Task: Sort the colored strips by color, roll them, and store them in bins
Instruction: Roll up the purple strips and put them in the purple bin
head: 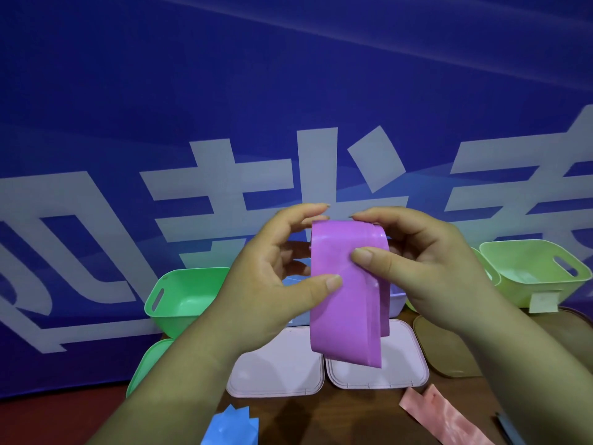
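Above the table's (369,419) far edge, a left hand (266,284) and a right hand (426,271) each pinch a folded purple strip (346,313), holding it upright in the air over two pink lids (279,367), near a green bin (183,297).

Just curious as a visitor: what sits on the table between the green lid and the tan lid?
Head view: left lilac lid and right lilac lid, side by side.

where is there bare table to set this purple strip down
Room for the purple strip: bare table between the blue strip and the pink strip, in front of the lilac lids. Farther back is crowded: green bin, tan lid and yellow-green bin stand close together.
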{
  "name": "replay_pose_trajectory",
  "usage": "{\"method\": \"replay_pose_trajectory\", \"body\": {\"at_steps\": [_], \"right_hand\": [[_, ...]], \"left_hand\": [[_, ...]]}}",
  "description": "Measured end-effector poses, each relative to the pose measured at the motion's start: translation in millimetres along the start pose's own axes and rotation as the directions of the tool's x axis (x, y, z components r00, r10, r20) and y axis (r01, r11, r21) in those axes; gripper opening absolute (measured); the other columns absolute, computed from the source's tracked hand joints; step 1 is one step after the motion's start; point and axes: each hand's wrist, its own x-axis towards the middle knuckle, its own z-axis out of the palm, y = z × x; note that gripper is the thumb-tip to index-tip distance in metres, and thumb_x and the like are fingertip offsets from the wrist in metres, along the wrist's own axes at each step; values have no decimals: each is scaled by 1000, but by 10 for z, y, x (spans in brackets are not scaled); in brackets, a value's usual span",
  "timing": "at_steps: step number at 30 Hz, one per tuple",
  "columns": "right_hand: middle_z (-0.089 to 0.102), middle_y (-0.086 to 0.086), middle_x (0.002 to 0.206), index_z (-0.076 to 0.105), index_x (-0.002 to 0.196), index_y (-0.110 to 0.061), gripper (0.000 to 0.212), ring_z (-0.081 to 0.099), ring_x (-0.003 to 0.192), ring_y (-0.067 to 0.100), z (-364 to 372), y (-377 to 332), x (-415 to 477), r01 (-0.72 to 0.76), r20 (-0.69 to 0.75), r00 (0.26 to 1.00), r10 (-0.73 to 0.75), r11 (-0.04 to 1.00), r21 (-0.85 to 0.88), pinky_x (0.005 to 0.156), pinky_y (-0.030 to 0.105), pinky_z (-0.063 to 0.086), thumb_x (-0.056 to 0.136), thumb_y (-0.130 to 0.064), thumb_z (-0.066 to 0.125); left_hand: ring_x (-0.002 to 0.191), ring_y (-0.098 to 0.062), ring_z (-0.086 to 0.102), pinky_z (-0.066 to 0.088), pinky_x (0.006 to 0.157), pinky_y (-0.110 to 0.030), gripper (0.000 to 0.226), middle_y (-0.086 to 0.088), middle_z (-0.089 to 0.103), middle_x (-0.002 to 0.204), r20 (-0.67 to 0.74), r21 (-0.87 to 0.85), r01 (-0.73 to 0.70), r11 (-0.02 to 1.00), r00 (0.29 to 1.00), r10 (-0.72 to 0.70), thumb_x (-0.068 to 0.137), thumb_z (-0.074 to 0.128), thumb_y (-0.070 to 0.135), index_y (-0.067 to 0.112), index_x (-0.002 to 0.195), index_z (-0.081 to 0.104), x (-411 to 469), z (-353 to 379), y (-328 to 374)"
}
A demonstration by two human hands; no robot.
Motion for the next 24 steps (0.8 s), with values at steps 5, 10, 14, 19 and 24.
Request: {"method": "replay_pose_trajectory", "body": {"at_steps": [5,10,14,19,24], "right_hand": [[74,-4,93,71,104,-20,36,70,78,9,12,-14,-5,-28,-18,999,28,999,27,67,17,53,69,-24,76],[74,-3,95,71,105,-21,36,71,81,16,17,-24,-20,-48,0,999,48,999,11,69,20,55,70,-26,75],[74,-5,98,71,107,-25,37,70,86,17,9,-29,-18,-57,24,998,57,998,-6,72,22,57,71,-30,74],[69,-4,113,67,116,-32,48,69,100,17,-38,-4,-13,-5,86,996,7,1000,-22,80,30,58,72,-28,84],[68,-3,115,67,114,-34,49,69,101,23,-53,-18,-38,75,115,991,-69,996,-52,82,34,59,69,-23,82]], "left_hand": [[109,-19,65,60,86,-43,52,15,63,119,4,35,-36,999,999,35,76,76,13,36,120,61,-7,-6,9],[105,-20,66,61,82,-43,46,14,65,115,-38,58,-33,998,999,36,75,76,16,41,112,64,-10,-3,-12],[103,-19,67,62,82,-40,46,13,67,113,-57,57,-35,998,998,38,73,78,17,41,110,65,-3,-3,-21],[99,-19,67,62,82,-39,45,10,69,109,-74,-3,-38,999,997,38,73,81,14,35,110,66,-5,-4,-10],[100,-22,67,62,81,-38,44,8,68,110,-88,-35,-15,999,996,12,73,83,18,39,108,68,7,-6,-23]]}}
